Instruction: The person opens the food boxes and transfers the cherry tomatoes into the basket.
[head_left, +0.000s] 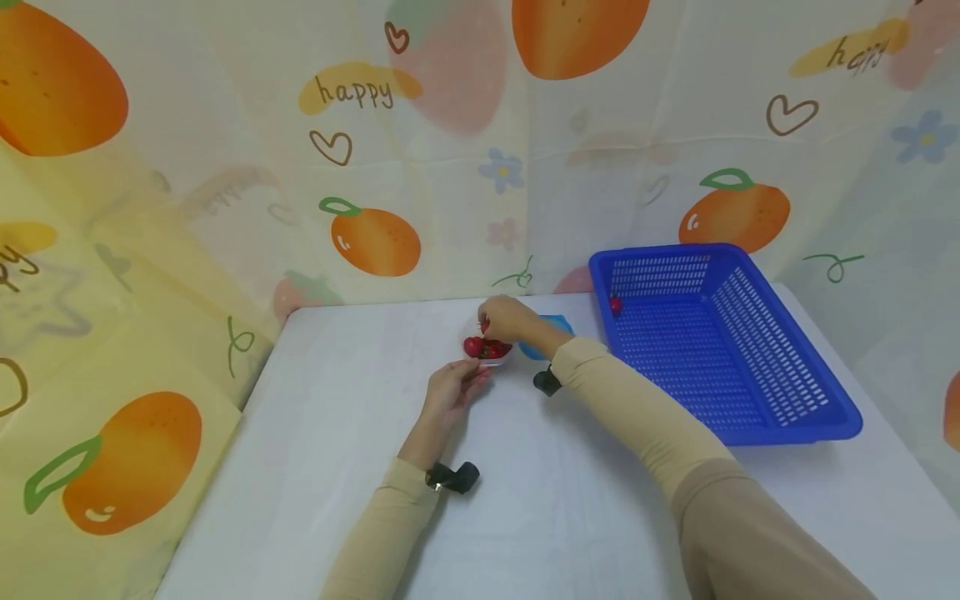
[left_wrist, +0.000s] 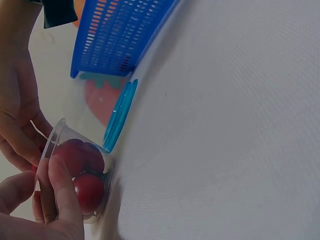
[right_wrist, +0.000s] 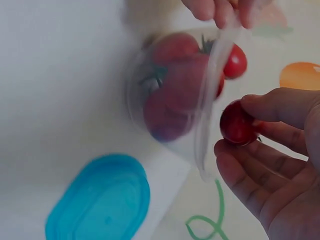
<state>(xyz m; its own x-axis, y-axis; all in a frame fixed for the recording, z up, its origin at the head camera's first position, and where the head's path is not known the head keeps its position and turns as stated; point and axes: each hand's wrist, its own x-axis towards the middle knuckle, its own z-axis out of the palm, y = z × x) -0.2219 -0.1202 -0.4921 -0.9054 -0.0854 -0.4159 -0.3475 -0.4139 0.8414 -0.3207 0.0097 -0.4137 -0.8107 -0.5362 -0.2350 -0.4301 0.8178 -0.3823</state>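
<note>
A small clear plastic container (right_wrist: 135, 95) holding several red cherry tomatoes (right_wrist: 175, 90) stands on the white table. My left hand (head_left: 450, 390) grips the container's near rim, thumb on one side and fingers along the outer wall, as the left wrist view (left_wrist: 55, 200) shows. Just over the container's opening, my right hand (head_left: 512, 319) pinches one cherry tomato (right_wrist: 238, 123) between thumb and fingers. Beside the container, to its right, lies a blue lid (head_left: 557, 323), partly covered by the right forearm in the head view.
A large blue plastic basket (head_left: 795, 358) stands on the right of the white table (head_left: 315, 467), with one red tomato (head_left: 616, 306) at its far left corner. Behind the table hangs a fruit-patterned cloth (head_left: 450, 183). Each wrist wears a black camera (head_left: 453, 477).
</note>
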